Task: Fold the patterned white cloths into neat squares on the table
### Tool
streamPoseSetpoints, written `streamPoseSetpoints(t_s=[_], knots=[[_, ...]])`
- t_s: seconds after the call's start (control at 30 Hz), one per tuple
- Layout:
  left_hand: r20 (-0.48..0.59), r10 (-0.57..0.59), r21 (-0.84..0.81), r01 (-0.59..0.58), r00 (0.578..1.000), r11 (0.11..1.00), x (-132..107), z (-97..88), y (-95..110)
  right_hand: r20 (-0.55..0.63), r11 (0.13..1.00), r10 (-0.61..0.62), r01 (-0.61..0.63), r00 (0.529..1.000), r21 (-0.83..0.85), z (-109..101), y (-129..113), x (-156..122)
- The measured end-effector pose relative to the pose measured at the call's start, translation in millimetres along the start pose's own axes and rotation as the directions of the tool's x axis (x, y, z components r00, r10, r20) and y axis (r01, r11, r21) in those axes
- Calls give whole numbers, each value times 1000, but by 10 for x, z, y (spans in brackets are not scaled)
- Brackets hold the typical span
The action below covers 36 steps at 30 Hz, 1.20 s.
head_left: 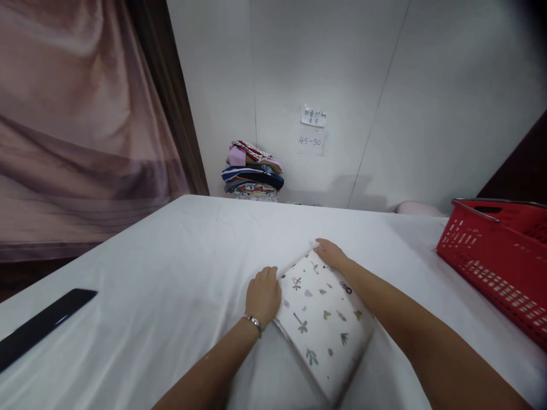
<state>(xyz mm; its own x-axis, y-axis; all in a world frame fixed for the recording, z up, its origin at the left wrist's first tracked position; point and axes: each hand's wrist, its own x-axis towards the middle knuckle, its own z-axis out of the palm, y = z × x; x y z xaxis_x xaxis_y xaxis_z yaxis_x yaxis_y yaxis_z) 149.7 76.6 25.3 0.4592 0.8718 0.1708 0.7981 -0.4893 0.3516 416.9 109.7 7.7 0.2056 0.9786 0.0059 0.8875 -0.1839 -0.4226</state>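
Head view | white plant-print fabric bundle, folded into a flat rectangle, lay on the white-covered table | left hand touched its left corner, right hand its far corner; grip closure could not be told | folding looked mostly done; remaining smoothing unclear

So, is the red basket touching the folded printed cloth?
Apart: the head view shows white work surface between the red basket and the folded printed cloth.

Bare left hand, silver bracelet at its wrist, bare right hand, bare forearms
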Motion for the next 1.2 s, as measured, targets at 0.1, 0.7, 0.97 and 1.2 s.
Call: streamPoseSetpoints(t_s=[0.1,0.7,0.97,1.2], knots=[[-13,174,-33,-174,985,984,-38,1,99,7,998,62,-62,998,-32,-4,11,0],[138,200,-96,-188,970,977,-162,234,120,-64,959,-228,213,972,-186,144,-464,-393],[151,198,3,-201,969,980,-149,202,167,158,929,-338,356,928,-105,237,-491,-524],[154,192,124,-212,969,969,-153,215,184,61,957,-171,181,983,-226,148,-221,-444]])
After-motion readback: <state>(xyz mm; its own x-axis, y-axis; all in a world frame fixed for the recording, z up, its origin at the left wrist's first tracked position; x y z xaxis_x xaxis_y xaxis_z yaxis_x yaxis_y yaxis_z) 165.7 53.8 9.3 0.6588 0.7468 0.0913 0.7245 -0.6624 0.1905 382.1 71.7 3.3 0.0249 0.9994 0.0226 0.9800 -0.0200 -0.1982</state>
